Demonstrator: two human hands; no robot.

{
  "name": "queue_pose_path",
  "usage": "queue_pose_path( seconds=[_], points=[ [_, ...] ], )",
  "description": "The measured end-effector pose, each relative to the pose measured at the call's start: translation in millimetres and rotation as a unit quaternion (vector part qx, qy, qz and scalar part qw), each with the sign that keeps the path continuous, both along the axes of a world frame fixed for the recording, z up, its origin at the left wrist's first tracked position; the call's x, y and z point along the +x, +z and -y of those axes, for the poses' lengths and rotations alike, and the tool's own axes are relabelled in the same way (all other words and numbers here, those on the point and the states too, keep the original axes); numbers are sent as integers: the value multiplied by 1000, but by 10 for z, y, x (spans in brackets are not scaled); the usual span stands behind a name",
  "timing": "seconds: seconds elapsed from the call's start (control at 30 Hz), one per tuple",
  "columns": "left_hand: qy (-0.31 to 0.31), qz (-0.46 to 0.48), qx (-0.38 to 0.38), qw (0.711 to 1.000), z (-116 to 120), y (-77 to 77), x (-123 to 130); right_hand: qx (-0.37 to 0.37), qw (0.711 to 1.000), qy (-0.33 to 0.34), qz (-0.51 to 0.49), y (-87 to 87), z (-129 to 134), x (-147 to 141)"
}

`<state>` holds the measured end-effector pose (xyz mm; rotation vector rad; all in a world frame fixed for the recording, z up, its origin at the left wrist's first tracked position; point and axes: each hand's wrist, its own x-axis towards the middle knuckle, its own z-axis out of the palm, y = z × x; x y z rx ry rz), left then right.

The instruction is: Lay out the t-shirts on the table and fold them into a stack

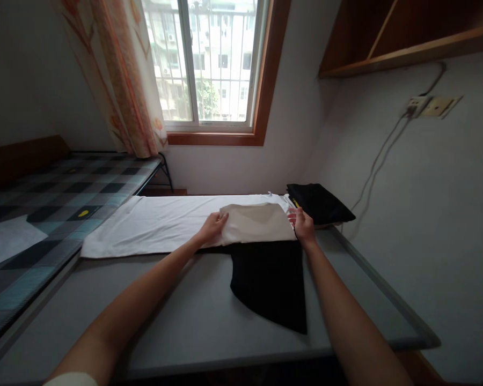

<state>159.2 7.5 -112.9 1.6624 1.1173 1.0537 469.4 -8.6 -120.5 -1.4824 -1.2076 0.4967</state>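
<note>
A garment lies across the table, with a long white part [156, 220] stretching left. Over its right end is a smooth cream part [257, 224], and a black sleeve-shaped part [269, 279] spreads below toward the table's front. My left hand [213, 228] is closed on the left edge of the cream part, thumb on top. At its right edge, my right hand [304, 225] is closed on the cloth, its fingertips partly hidden. Just behind my right hand sits a stack of folded black clothes [320, 202] with a small yellow mark.
The grey table [177, 321] has a raised rim at right. To the left is a bed with a checked cover [104, 177] and a white sheet [8, 238] on it. Cables [376, 161] hang from a wall socket. A wooden shelf [410, 53] juts out overhead.
</note>
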Motion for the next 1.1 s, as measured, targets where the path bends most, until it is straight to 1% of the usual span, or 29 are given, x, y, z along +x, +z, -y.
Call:
queue_pose_path(
  seconds=[0.07, 0.13, 0.23, 0.33, 0.43, 0.57, 0.7, 0.77, 0.9, 1.0, 1.1],
  points=[
    [55, -13, 43, 997, -81, -73, -69, -4, 998, -7, 55, -15, 2, -18],
    [78, -37, 75, 993, -92, -124, -116, -21, 990, 10, 136, -31, 28, -73],
    [56, -120, 111, 985, -48, -153, -129, -65, 959, 40, 271, -39, 94, -187],
    [54, -233, 139, 961, -7, -141, -104, -94, 927, 51, 358, -18, 158, -274],
    [69, -286, 139, 945, 8, -125, -90, -120, 918, 35, 376, 13, 190, -306],
    [93, -293, 123, 944, 10, -130, -101, -152, 915, 14, 374, 27, 195, -313],
    [130, -332, 104, 929, 18, -145, -102, -159, 911, 13, 380, 12, 202, -327],
    [128, -348, 104, 923, 27, -141, -95, -158, 905, 9, 395, 10, 214, -341],
    [120, -372, 119, 913, 58, -119, -74, -141, 883, -5, 447, 38, 241, -394],
    [113, -396, 140, 900, 86, -107, -54, -123, 874, 11, 470, 73, 247, -473],
    [111, -417, 150, 889, 106, -102, -36, -115, 870, 51, 477, 89, 248, -583]
  ],
)
